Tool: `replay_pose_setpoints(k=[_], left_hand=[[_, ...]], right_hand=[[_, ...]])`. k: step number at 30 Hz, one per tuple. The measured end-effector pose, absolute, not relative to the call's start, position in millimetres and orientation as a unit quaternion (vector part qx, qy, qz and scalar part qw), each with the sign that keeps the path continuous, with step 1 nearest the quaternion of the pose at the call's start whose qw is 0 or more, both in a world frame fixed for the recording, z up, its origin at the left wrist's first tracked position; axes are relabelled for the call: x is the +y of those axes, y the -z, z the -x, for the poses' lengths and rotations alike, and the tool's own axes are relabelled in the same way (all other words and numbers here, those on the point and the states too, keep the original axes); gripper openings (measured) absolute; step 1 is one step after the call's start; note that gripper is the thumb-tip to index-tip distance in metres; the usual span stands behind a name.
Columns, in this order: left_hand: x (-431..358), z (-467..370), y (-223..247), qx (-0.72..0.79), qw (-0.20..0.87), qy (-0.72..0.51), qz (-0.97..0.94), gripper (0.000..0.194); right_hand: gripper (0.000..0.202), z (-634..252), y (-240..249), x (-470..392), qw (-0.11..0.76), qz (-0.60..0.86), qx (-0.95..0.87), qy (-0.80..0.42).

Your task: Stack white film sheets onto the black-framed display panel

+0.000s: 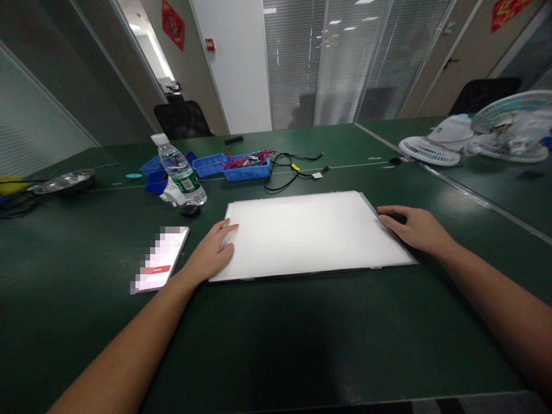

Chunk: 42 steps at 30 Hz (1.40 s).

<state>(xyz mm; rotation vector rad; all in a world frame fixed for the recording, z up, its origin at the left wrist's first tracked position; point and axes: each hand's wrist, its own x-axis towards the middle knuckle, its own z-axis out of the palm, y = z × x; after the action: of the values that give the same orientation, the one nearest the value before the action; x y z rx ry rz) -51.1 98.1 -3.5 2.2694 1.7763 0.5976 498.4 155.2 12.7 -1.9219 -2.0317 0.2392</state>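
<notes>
A thin, flat white rectangular panel (302,236) with a narrow pale frame lies on the dark green table in front of me. My left hand (211,251) is at its left edge, thumb and forefinger resting over the white face and the other fingers partly hidden. At the opposite side, my right hand (411,225) has its thumb and fingertips against the panel's right edge. What the fingers do under the rim cannot be seen. Just left of my left hand lies a phone (161,260) with a partly blurred screen.
Beyond the panel stand a water bottle (181,172), a black mouse (190,210), blue trays (246,174) with red wires, and black cables (287,172). White fan parts (431,150) lie at the far right. A shiny metal object (64,182) is at the left.
</notes>
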Motion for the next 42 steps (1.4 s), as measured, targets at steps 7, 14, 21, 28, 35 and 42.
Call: replay_pose_setpoints(k=[7,14,21,28,35,42], left_hand=[[100.1,53.2,7.1,0.607,0.09,-0.204,-0.763,0.058],[100.3,53.6,6.7,0.609,0.098,-0.208,-0.76,0.057],[99.8,50.7,3.3,0.615,0.097,-0.209,-0.754,0.058],[99.1,51.7,1.1,0.606,0.108,-0.212,-0.759,0.06],[97.7,51.4,-2.4,0.588,0.122,-0.21,-0.771,0.067],[98.5,51.9,1.4,0.599,0.116,-0.197,-0.767,0.062]], right_hand=[[0.061,-495.1,-12.1,153.1,0.181,0.66,-0.724,-0.087],[0.065,-494.2,-9.7,153.3,0.181,0.645,-0.736,-0.095],[0.066,-495.5,-5.3,155.9,0.173,0.621,-0.757,-0.105],[0.064,-496.6,-2.1,156.5,0.17,0.609,-0.769,-0.099],[0.062,-497.3,-0.6,156.6,0.179,0.592,-0.779,-0.102],[0.06,-498.5,-0.2,158.7,0.179,0.584,-0.784,-0.11]])
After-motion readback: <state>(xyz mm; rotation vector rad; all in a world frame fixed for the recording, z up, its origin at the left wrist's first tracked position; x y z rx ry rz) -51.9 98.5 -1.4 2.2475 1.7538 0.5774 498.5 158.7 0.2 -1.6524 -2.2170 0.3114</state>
